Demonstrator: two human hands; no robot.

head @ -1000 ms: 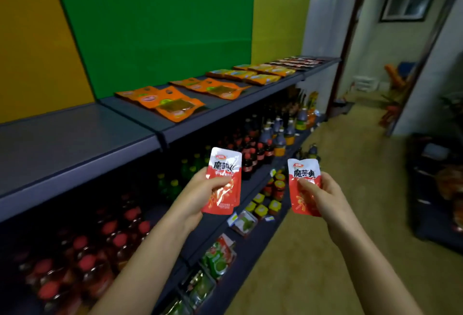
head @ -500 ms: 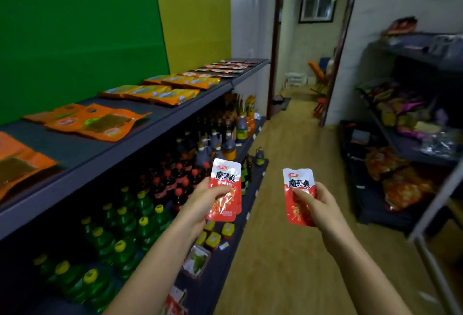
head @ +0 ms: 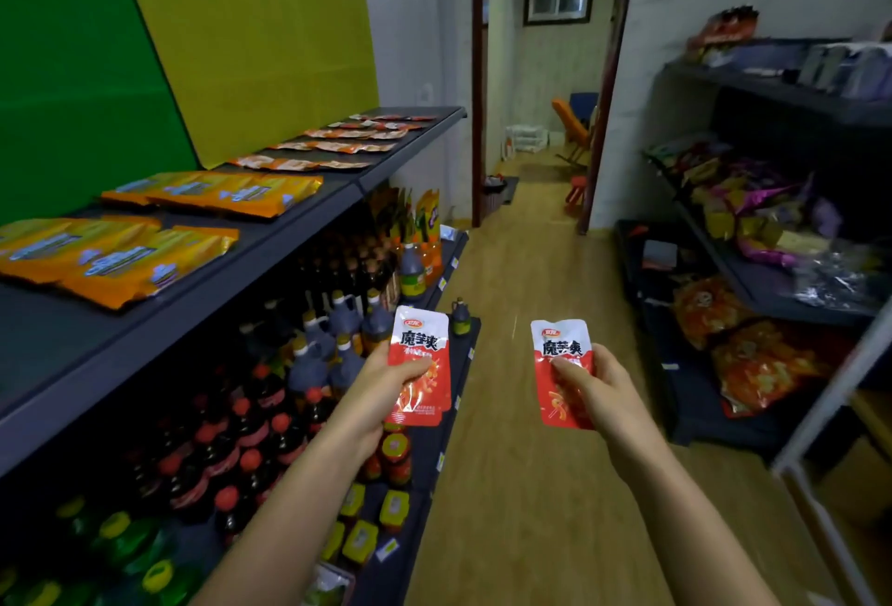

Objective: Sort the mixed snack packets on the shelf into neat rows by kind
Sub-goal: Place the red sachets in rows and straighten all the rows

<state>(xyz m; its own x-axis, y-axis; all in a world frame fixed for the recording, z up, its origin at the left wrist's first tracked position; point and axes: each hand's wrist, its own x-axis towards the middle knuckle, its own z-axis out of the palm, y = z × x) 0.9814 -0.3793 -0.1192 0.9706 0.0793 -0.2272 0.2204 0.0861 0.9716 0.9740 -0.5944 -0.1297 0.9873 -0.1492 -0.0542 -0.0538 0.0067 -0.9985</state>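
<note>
Snack packet [head: 421, 340], 魔芋爽, in left hand [head: 381, 393], twin [head: 561, 342] in right hand [head: 603, 393]

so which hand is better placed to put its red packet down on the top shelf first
Left, probably. The left hand grips the left packet on the side where the top shelf runs. The right hand grips the right packet out over the aisle floor, farther from that shelf.

Each hand, left hand [head: 386, 388] and right hand [head: 603, 395], grips a red-and-white packet.
</note>
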